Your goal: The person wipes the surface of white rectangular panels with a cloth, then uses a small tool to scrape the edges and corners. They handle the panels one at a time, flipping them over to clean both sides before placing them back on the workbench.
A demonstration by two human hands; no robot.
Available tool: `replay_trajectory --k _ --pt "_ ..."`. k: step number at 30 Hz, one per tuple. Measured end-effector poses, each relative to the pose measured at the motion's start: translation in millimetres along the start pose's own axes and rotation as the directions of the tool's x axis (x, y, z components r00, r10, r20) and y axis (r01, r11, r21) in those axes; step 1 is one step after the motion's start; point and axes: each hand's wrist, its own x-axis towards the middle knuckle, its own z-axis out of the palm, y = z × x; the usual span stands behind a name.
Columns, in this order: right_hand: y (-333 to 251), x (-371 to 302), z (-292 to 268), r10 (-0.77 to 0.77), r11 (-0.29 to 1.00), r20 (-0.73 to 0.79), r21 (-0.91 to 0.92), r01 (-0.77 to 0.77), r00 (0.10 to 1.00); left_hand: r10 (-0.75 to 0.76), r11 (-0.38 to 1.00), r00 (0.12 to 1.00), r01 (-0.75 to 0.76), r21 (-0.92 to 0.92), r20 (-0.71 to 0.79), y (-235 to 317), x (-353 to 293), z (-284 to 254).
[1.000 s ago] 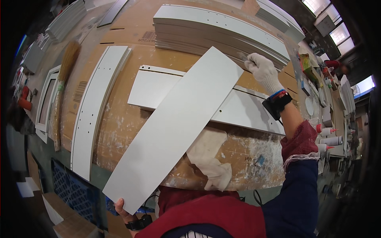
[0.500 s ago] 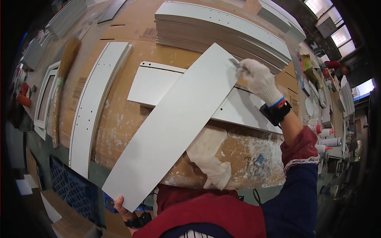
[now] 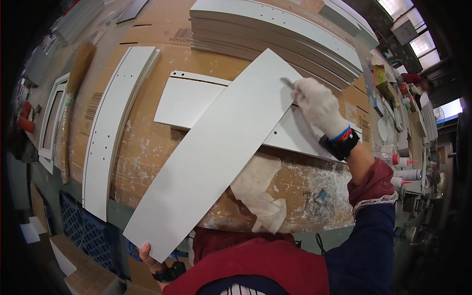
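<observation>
A long plain white panel (image 3: 211,157) lies slanted in front of me, its near end sticking out past the table edge. My bare left hand (image 3: 146,253) grips that near end, thumb on top and the other fingers hidden below. In a white knit glove, my right hand (image 3: 317,103) is closed round a small flat grey blade-like tool (image 3: 287,82), whose tip touches or nearly touches the panel's face near its far right edge. Beneath, crosswise, is another white panel (image 3: 189,101) with drilled holes. A crumpled off-white cloth (image 3: 260,191) rests right of the panel.
A tall stack of white panels (image 3: 275,22) stands at the back. Drilled panels (image 3: 118,113) and a straw broom (image 3: 73,103) lie on the left. Worn cardboard (image 3: 319,177) covers the table. Bottles with red tips (image 3: 400,161) stand at the right. Below left is a blue crate (image 3: 86,231).
The gloved right hand has shifted slightly, with the blade tool moving a little left and down over the panel. The left hand keeps its grip on the near end.
</observation>
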Motion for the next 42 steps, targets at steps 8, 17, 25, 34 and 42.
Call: replay_trajectory --k 8,17,25,34,42 --pt "68 21 -13 0.303 0.937 -0.048 -0.169 -0.306 0.952 -0.015 0.999 0.999 0.016 -0.029 0.034 -4 8 -14" --pt "-45 21 -11 -0.065 0.989 -0.021 0.135 0.067 0.998 0.014 0.998 0.997 -0.01 -0.064 0.076 0 6 3" --pt "-133 29 22 -0.375 0.927 0.219 0.121 0.356 0.901 -0.005 0.999 0.998 0.007 -0.032 0.058 -6 9 -5" --pt "-40 111 6 0.08 0.984 -0.006 -0.161 -0.08 0.997 0.055 0.996 0.998 -0.054 -0.078 0.011 -11 6 0" --pt "19 118 -16 0.011 0.993 0.0 -0.116 -0.011 1.0 0.045 0.994 0.998 -0.04 -0.099 0.049 -18 11 6"
